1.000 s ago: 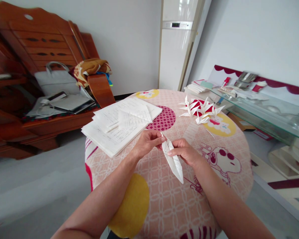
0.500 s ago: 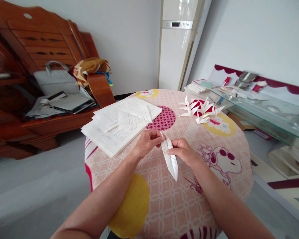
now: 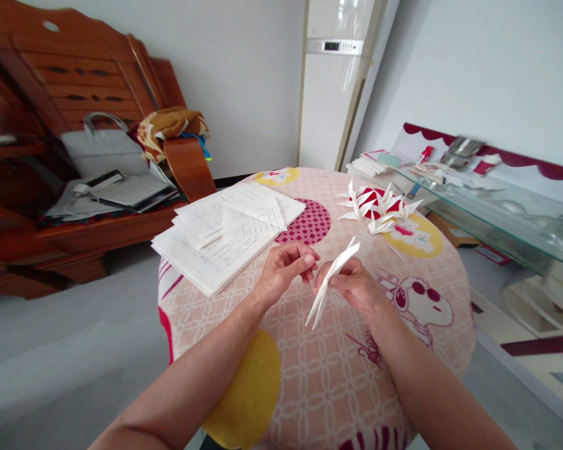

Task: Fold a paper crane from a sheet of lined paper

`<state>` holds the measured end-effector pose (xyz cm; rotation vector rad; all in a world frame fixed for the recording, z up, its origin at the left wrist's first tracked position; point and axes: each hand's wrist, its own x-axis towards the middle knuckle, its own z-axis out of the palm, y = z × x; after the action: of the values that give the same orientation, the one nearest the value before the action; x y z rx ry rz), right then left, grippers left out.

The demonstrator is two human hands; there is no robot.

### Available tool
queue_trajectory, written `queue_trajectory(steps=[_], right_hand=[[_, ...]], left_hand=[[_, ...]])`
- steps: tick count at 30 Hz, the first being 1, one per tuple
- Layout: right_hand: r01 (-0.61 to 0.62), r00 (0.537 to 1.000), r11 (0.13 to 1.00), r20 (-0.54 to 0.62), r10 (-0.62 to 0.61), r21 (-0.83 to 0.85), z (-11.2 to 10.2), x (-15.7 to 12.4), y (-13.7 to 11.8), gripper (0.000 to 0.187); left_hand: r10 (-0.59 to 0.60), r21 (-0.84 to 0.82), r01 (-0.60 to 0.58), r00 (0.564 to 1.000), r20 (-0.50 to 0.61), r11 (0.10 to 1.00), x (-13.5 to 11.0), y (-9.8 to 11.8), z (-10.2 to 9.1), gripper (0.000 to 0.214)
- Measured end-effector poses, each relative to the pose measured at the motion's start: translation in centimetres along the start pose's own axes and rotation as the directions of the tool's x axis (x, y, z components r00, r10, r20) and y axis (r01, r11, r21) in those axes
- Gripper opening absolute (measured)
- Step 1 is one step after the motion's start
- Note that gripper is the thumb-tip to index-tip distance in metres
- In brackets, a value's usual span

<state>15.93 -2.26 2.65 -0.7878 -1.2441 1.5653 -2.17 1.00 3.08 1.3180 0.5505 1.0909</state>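
A narrow folded white paper (image 3: 332,275), its ends split into slim points, is pinched between the thumb and fingers of my right hand (image 3: 355,286). It tilts above the tablecloth, upper end leaning right. Just left of it, my left hand (image 3: 288,267) holds nothing; its fingers are curled loosely and apart, not touching the paper. Beyond my right hand stand several folded white paper cranes (image 3: 380,206) grouped on a red patch. To the left lies a stack of written sheets (image 3: 220,250), with a partly folded sheet (image 3: 253,219) on top.
The round table wears a pink patterned cloth (image 3: 281,362). On the right is a glass shelf (image 3: 507,212) carrying a metal pot and papers. A wooden bench (image 3: 89,69) with a grey bag (image 3: 103,150) is at left. A tall white cabinet unit (image 3: 328,106) stands behind.
My left hand has let go of the folded paper. My right hand has turned the paper, so its top now leans right and its lower points show spread apart.
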Motion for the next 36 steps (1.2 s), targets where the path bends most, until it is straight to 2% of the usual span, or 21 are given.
queue_trajectory(steps=[3, 8, 12, 19, 25, 30, 36], right_hand=[[0.007, 1.000, 1.000, -0.001, -0.007, 0.001, -0.2, -0.1, 0.0, 0.024], [-0.039, 0.990, 0.999, -0.135, 0.035, -0.021, -0.8, 0.0, 0.8, 0.020], [-0.058, 0.972, 0.996, -0.230, 0.041, -0.070, -0.8, 0.2, 0.9, 0.019], [-0.128, 0.911, 0.986, -0.405, 0.073, -0.109, 0.0, 0.6, 1.0, 0.023], [-0.086, 0.897, 0.984, -0.442, 0.009, -0.155, 0.0, 0.7, 1.3, 0.024], [-0.033, 0.898, 0.959, -0.429, -0.095, -0.282, 0.2, 0.5, 1.2, 0.027], [-0.007, 0.917, 0.966, -0.388, -0.097, -0.258, 0.1, 0.5, 1.4, 0.032]], left_hand=[[0.008, 0.009, -0.008, 0.999, 0.032, 1.000, -0.2, 0.0, 0.4, 0.032], [-0.075, -0.011, 0.075, 0.995, 0.063, 0.997, 0.0, -0.7, 0.5, 0.036], [-0.151, -0.017, 0.152, 0.988, 0.040, 0.988, 0.4, -1.2, 0.6, 0.041], [-0.196, -0.016, 0.195, 0.978, -0.072, 0.981, 0.6, -2.0, 0.7, 0.041], [-0.238, -0.004, 0.238, 0.968, -0.081, 0.971, 0.7, -2.3, 1.0, 0.040], [-0.247, 0.024, 0.252, 0.962, -0.115, 0.968, 0.4, -2.3, 1.3, 0.042], [-0.207, 0.029, 0.214, 0.966, -0.155, 0.976, 0.4, -2.7, 1.4, 0.039]])
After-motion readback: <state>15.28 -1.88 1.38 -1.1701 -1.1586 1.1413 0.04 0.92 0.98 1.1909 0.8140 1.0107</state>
